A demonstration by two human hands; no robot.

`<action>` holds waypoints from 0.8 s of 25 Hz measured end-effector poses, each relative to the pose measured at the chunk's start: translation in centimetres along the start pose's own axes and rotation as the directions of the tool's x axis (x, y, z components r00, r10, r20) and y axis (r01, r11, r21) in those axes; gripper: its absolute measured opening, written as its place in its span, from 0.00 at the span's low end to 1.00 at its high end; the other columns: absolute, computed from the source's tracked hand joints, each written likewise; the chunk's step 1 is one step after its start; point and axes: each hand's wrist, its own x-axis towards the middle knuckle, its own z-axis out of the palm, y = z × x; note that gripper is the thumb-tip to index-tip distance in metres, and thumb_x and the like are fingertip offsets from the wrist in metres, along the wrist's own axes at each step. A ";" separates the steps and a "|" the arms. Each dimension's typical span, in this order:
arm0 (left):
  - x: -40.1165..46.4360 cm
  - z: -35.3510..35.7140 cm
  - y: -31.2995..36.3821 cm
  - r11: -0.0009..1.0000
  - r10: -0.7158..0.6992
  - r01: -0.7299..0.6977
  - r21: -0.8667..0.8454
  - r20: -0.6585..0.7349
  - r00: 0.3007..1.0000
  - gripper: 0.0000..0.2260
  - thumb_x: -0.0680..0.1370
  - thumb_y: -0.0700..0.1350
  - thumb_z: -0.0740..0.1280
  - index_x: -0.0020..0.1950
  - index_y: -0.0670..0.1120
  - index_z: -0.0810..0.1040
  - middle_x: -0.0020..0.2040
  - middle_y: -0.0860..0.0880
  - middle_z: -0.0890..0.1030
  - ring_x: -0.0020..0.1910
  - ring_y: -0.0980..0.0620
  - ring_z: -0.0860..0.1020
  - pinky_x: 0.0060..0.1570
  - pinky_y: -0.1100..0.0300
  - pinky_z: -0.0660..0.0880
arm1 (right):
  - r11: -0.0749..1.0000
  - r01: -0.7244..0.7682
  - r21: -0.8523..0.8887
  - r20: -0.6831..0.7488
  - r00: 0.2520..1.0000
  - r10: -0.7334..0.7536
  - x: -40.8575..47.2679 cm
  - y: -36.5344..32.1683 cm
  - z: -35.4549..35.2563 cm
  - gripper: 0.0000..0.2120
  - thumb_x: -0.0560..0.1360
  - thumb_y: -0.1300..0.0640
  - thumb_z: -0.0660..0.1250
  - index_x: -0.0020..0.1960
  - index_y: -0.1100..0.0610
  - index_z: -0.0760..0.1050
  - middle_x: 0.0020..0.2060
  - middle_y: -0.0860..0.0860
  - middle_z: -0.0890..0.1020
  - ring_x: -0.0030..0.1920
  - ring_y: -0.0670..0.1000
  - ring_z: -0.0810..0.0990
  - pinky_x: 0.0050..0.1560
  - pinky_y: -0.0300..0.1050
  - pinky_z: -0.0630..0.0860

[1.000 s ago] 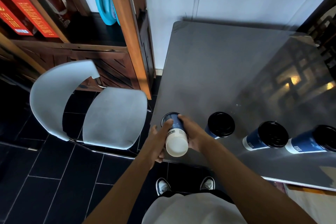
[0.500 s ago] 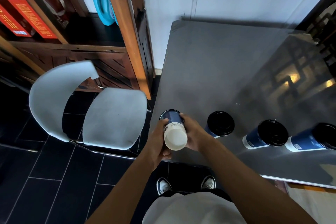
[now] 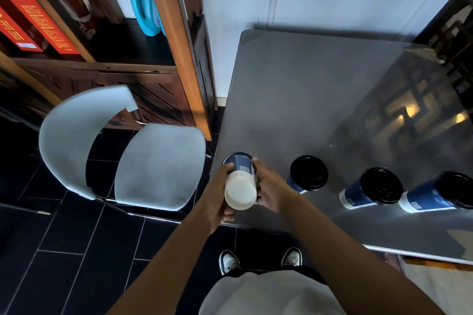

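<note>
Left hand [image 3: 217, 202] and right hand [image 3: 271, 192] grip an upturned cup [image 3: 240, 193] at the grey table [image 3: 307, 97] corner, beside a white chair [image 3: 158, 166].

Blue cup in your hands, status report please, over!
Both gripping: left hand, right hand. Blue paper cup with white base tipped, base facing camera, above grey table corner. Three black-lidded blue paper cups stand clear, rightward.
</note>
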 end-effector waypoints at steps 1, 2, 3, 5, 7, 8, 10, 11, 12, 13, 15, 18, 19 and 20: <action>0.0 0.1 0.0 0.998 -0.013 0.013 -0.054 -0.003 1.000 0.27 0.79 0.65 0.57 0.49 0.42 0.80 0.27 0.44 0.75 0.19 0.53 0.66 0.22 0.65 0.63 | 1.000 0.006 0.006 0.017 1.000 -0.006 -0.3 0.0 0.0 0.25 0.81 0.39 0.55 0.63 0.58 0.76 0.65 0.64 0.79 0.60 0.59 0.80 0.69 0.60 0.72; 0.0 0.2 0.0 0.996 -0.017 0.016 -0.084 -0.013 1.000 0.27 0.80 0.65 0.56 0.48 0.43 0.80 0.26 0.46 0.74 0.19 0.53 0.65 0.22 0.66 0.62 | 1.000 0.008 0.027 0.035 0.999 -0.009 -0.5 0.0 0.1 0.25 0.81 0.40 0.55 0.65 0.58 0.76 0.65 0.63 0.79 0.64 0.59 0.79 0.70 0.60 0.71; 0.1 0.4 0.0 0.995 -0.018 0.016 -0.095 -0.023 1.000 0.27 0.80 0.65 0.55 0.47 0.43 0.79 0.25 0.46 0.74 0.19 0.54 0.64 0.22 0.66 0.61 | 0.999 0.006 0.052 0.046 0.999 -0.009 -0.7 0.0 0.2 0.26 0.81 0.41 0.55 0.67 0.58 0.76 0.66 0.62 0.79 0.67 0.60 0.78 0.71 0.61 0.70; 0.0 0.5 0.0 0.995 -0.017 0.014 -0.096 -0.028 0.999 0.28 0.81 0.65 0.53 0.45 0.44 0.80 0.25 0.46 0.74 0.19 0.54 0.64 0.22 0.66 0.61 | 0.997 0.005 0.071 0.048 0.999 -0.009 -1.0 0.0 0.4 0.25 0.82 0.42 0.55 0.68 0.57 0.75 0.66 0.61 0.80 0.69 0.60 0.76 0.72 0.60 0.69; -0.1 0.6 0.1 0.996 -0.025 0.023 -0.089 -0.024 0.999 0.29 0.81 0.66 0.53 0.45 0.43 0.80 0.26 0.45 0.75 0.19 0.54 0.65 0.22 0.66 0.61 | 0.997 0.007 0.071 0.043 0.999 -0.010 -1.3 -0.2 0.5 0.25 0.82 0.42 0.54 0.69 0.57 0.74 0.66 0.61 0.80 0.69 0.60 0.76 0.70 0.58 0.70; -0.2 0.6 0.0 0.996 -0.033 0.031 -0.079 -0.025 0.999 0.29 0.81 0.66 0.53 0.46 0.43 0.80 0.27 0.44 0.75 0.19 0.53 0.65 0.22 0.66 0.62 | 0.997 0.008 0.074 0.043 0.999 -0.012 -1.3 -0.2 0.5 0.25 0.83 0.42 0.54 0.69 0.57 0.74 0.66 0.61 0.80 0.69 0.61 0.76 0.69 0.57 0.70; -0.1 0.5 0.1 0.998 -0.059 0.058 -0.035 -0.045 0.997 0.29 0.80 0.65 0.52 0.46 0.42 0.80 0.29 0.43 0.75 0.20 0.53 0.66 0.23 0.65 0.62 | 0.997 0.009 0.083 0.046 0.999 -0.013 -1.4 -0.3 0.5 0.24 0.83 0.43 0.55 0.69 0.57 0.73 0.65 0.61 0.80 0.68 0.61 0.77 0.71 0.59 0.70; -0.1 0.3 0.3 0.998 -0.067 0.067 0.004 -0.061 0.996 0.29 0.80 0.65 0.52 0.45 0.43 0.80 0.28 0.44 0.75 0.21 0.53 0.66 0.24 0.65 0.62 | 0.997 0.012 0.077 0.042 0.999 -0.015 -1.3 -0.4 0.6 0.23 0.82 0.43 0.55 0.69 0.57 0.73 0.65 0.62 0.80 0.67 0.62 0.77 0.71 0.61 0.71; 0.0 0.1 0.4 0.996 -0.066 0.070 0.048 -0.071 0.995 0.28 0.80 0.64 0.52 0.45 0.43 0.79 0.28 0.45 0.74 0.21 0.53 0.66 0.25 0.65 0.62 | 0.998 0.015 0.059 0.029 0.999 -0.017 -1.2 -0.5 0.6 0.23 0.82 0.44 0.56 0.68 0.57 0.73 0.64 0.62 0.80 0.67 0.62 0.78 0.71 0.61 0.71; 0.0 0.0 0.6 0.994 -0.062 0.067 0.082 -0.072 0.996 0.28 0.80 0.65 0.52 0.47 0.43 0.80 0.28 0.45 0.74 0.21 0.54 0.66 0.25 0.65 0.62 | 0.999 0.019 0.029 0.014 1.000 -0.019 -1.0 -0.5 0.6 0.23 0.82 0.43 0.56 0.68 0.57 0.73 0.64 0.62 0.80 0.67 0.62 0.78 0.70 0.62 0.72; 0.1 -0.4 0.8 0.992 -0.044 0.050 0.112 -0.057 0.997 0.28 0.79 0.66 0.54 0.50 0.44 0.81 0.29 0.45 0.73 0.21 0.53 0.66 0.24 0.65 0.63 | 0.999 0.025 -0.040 -0.002 1.000 -0.025 -0.7 -0.5 0.6 0.24 0.81 0.41 0.56 0.67 0.57 0.74 0.64 0.63 0.80 0.67 0.62 0.77 0.70 0.62 0.72; 0.2 -0.4 0.9 0.998 -0.036 0.038 0.058 -0.032 0.999 0.27 0.79 0.65 0.57 0.52 0.42 0.80 0.31 0.43 0.74 0.21 0.52 0.65 0.23 0.65 0.64 | 0.996 0.026 -0.084 -0.020 0.999 -0.028 -0.5 -0.5 0.3 0.26 0.81 0.39 0.55 0.67 0.56 0.74 0.63 0.63 0.81 0.64 0.63 0.79 0.69 0.60 0.72; 0.2 -0.2 0.9 0.999 -0.044 0.044 0.005 -0.016 0.999 0.27 0.80 0.64 0.57 0.51 0.41 0.79 0.31 0.42 0.74 0.20 0.52 0.65 0.23 0.65 0.63 | 0.997 0.026 -0.076 -0.023 0.999 -0.027 -0.6 -0.5 0.3 0.26 0.82 0.38 0.55 0.67 0.56 0.74 0.61 0.62 0.81 0.60 0.61 0.80 0.67 0.56 0.73; 0.2 0.0 0.9 0.998 -0.052 0.052 -0.042 -0.002 0.999 0.27 0.80 0.63 0.56 0.50 0.40 0.79 0.30 0.42 0.74 0.20 0.52 0.64 0.23 0.65 0.63 | 0.998 0.022 -0.060 -0.025 0.999 -0.023 -0.8 -0.5 0.2 0.25 0.82 0.38 0.55 0.66 0.56 0.74 0.60 0.62 0.82 0.56 0.59 0.80 0.63 0.53 0.74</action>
